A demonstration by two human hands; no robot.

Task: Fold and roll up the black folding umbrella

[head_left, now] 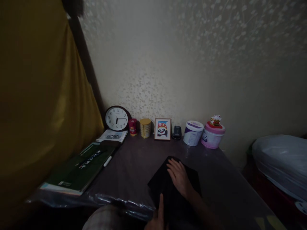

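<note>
A black, folded, cloth-like piece (165, 179) lies at an angle near the front of the table; its exact kind is too dark to make out. Flat on its upper part rests my right hand (178, 177), fingers stretched out and holding nothing. At its lower left edge is my left hand (157, 217), with the index finger extended along the black surface. The other left fingers are partly hidden in shadow at the bottom of the view.
Along the wall stand a round clock (116, 118), a red can (132, 127), a yellow canister (145, 128), a framed panda picture (162, 129), a dark small device (177, 132) and two tubs (193, 133). A green book (81, 166) and white marker (107, 161) lie left, beside a yellow curtain (45, 95).
</note>
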